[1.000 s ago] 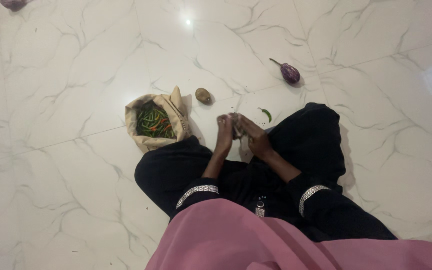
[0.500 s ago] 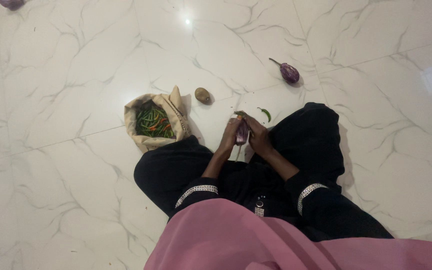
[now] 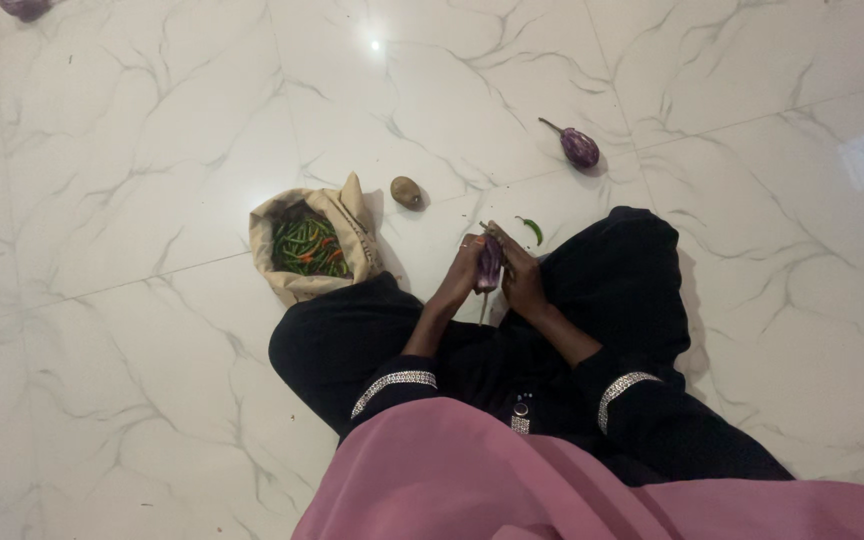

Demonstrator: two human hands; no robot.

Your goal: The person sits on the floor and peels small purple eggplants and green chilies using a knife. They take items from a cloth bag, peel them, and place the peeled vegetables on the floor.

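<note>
Floor: glossy white marble-look tile floor (image 3: pixel 152 120) with grey veins, thin grout lines, one ceiling light reflected near the top.
Person: seated on the floor, black garment with silver-trimmed cuffs, pink cloth (image 3: pixel 552 480) draped low in view.
Bag: one open beige cloth bag (image 3: pixel 347 225), left of the knees, filled with green chillies plus a few red ones.
Aubergines: two in full view. One small purple aubergine (image 3: pixel 489 262) held upright between both hands above the lap; a second purple aubergine with stem (image 3: pixel 579 147) lies well apart on the tiles.
Potato: one small brown potato (image 3: pixel 406 191), just beside the bag.
Loose chilli: one green chilli (image 3: pixel 532 230) near the hands.
Left hand (image 3: pixel 464 272): curled around the held aubergine.
Right hand (image 3: pixel 520 275): gripping its other side.
</note>
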